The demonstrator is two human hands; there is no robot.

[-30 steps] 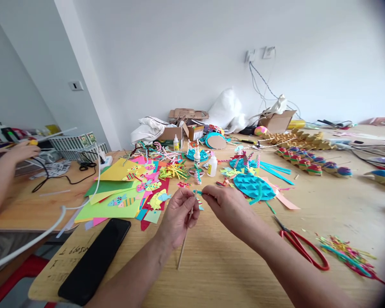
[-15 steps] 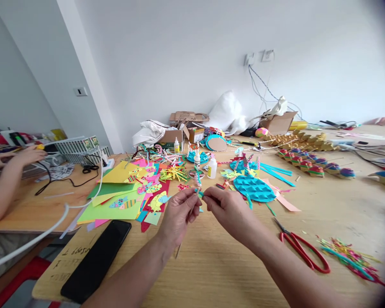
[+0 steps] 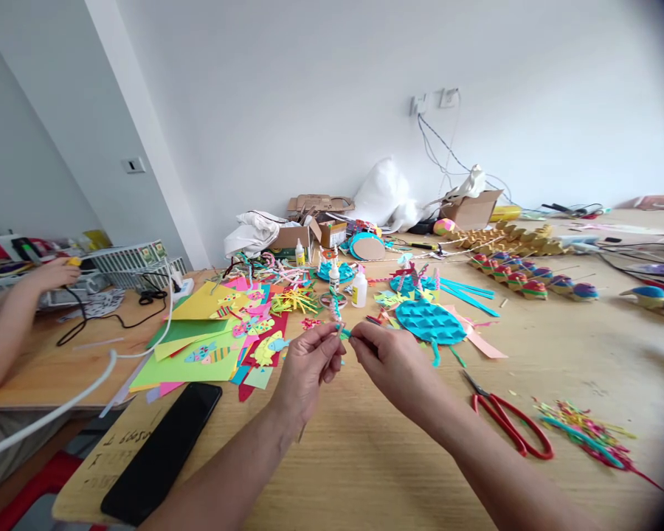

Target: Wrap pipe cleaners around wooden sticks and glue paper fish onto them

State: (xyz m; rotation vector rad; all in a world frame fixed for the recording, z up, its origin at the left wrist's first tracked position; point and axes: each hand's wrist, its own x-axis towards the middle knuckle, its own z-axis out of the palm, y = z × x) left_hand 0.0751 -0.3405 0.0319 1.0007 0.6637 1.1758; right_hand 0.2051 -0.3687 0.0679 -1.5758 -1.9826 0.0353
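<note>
Above the middle of the table, my left hand (image 3: 310,369) is closed around a thin wooden stick, whose lower end pokes out below the palm. A short teal strip (image 3: 344,332) lies across the stick near its top. My right hand (image 3: 384,350) pinches the strip's right end between thumb and fingers. Whether the strip is paper or pipe cleaner I cannot tell. Just beyond the fingertips rises a teal-and-white twisted piece (image 3: 336,306). A teal bumpy oval (image 3: 430,322) lies to the right, and red-handled scissors (image 3: 512,424) are beside my right forearm.
Coloured paper sheets (image 3: 182,369) with paper fish lie left, a black phone (image 3: 163,453) nearer me. Glue bottles (image 3: 359,287) stand behind my hands. Paper scraps (image 3: 592,435) are at right, painted egg-carton pieces (image 3: 534,287) farther back. Another person's arm (image 3: 16,324) works at left.
The view has shifted slightly, so the table things sit a little farther left. My hands keep nearly the same grip on the stick and teal strip.
</note>
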